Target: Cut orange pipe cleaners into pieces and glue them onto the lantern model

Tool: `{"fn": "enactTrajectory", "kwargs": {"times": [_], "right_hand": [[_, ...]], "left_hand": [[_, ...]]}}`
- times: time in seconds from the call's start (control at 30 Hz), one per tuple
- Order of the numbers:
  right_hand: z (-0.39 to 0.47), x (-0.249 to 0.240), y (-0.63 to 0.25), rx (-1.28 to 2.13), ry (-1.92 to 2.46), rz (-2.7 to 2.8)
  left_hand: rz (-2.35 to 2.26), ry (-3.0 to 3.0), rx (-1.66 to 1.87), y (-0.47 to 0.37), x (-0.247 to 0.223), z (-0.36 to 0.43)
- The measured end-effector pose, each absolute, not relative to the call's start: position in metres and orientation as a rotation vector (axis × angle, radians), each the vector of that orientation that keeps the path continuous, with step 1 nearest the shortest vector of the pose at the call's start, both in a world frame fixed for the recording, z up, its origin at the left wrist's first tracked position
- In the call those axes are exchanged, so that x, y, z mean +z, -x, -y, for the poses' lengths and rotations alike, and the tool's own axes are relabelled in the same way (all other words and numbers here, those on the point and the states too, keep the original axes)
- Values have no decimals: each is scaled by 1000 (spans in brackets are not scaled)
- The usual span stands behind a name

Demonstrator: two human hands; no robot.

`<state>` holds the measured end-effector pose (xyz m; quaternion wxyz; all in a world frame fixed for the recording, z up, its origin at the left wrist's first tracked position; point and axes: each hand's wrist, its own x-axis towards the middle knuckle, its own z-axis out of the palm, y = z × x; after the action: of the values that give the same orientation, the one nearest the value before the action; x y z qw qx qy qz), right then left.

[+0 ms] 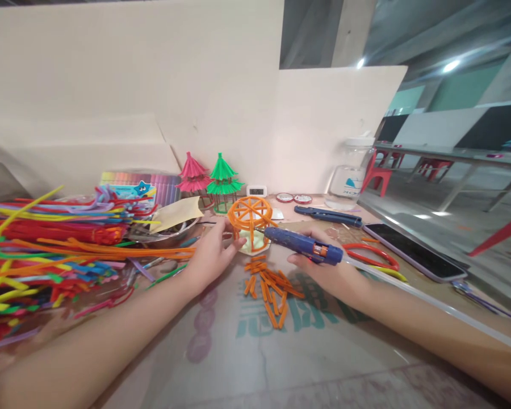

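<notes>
An orange pipe-cleaner frame (250, 212) with a spoked round top and upright posts stands on a small pale base (255, 245). My left hand (215, 250) grips its left side, thumb in front and fingers partly hidden behind. In my right hand (319, 258) is a blue hot glue gun (303, 245), its nozzle pointing left and touching or almost touching the frame's posts. A long clear glue stick (430, 304) trails from the gun's rear over my right forearm. Short cut orange pipe-cleaner pieces (273, 287) lie loose in front of the frame.
Bundles of colourful pipe cleaners (68, 244) fill the left. Behind stand a pink (192, 173) and a green pagoda model (224, 179), a small digital clock (256, 191) and a clear bottle (349, 173). A dark blue stapler-like tool (327, 216) and a phone (415, 250) lie right.
</notes>
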<state>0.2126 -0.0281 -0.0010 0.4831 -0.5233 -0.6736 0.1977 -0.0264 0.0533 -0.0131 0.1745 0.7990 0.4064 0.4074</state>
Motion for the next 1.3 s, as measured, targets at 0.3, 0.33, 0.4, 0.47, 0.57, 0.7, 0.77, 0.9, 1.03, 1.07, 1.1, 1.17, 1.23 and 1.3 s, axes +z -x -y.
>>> {"fn": "enactTrajectory", "kwargs": {"times": [0.3, 0.33, 0.4, 0.47, 0.57, 0.7, 0.77, 0.9, 1.03, 1.07, 1.1, 1.17, 1.23, 1.3], "right_hand": [[27, -2, -215, 501, 1302, 1664], [27, -2, -215, 496, 1313, 1667], [27, -3, -215, 478, 1327, 1675], [27, -3, -215, 476, 1327, 1674], [27, -3, -215, 505, 1292, 1647], [27, -1, -213, 499, 1212, 1620], [28, 0, -212, 500, 1192, 1608], [29, 1, -211, 520, 1176, 1585], [28, 0, -212, 520, 1197, 1604], [27, -1, -213, 512, 1210, 1615], [27, -2, -213, 495, 1222, 1625], [28, -2, -214, 455, 1253, 1650], [31, -1, -217, 463, 1270, 1701], [32, 5, -221, 512, 1257, 1736]], "left_hand": [[-1154, -2241, 1186, 27, -17, -55], [-1149, -2246, 1185, 27, -17, -55], [-1145, -2254, 1180, 27, -16, -55], [-1146, -2255, 1171, 27, -14, -54], [-1150, -2257, 1157, 27, -13, -53], [-1149, -2247, 1169, 26, -13, -52], [-1141, -2236, 1185, 26, -13, -51], [-1136, -2255, 1186, 26, -12, -51], [-1149, -2252, 1174, 26, -12, -50], [-1149, -2244, 1170, 26, -12, -51], [-1149, -2233, 1168, 26, -13, -51], [-1151, -2199, 1175, 26, -14, -54], [-1166, -2141, 1200, 26, -15, -57], [-1176, -2062, 1216, 26, -16, -61]]}}
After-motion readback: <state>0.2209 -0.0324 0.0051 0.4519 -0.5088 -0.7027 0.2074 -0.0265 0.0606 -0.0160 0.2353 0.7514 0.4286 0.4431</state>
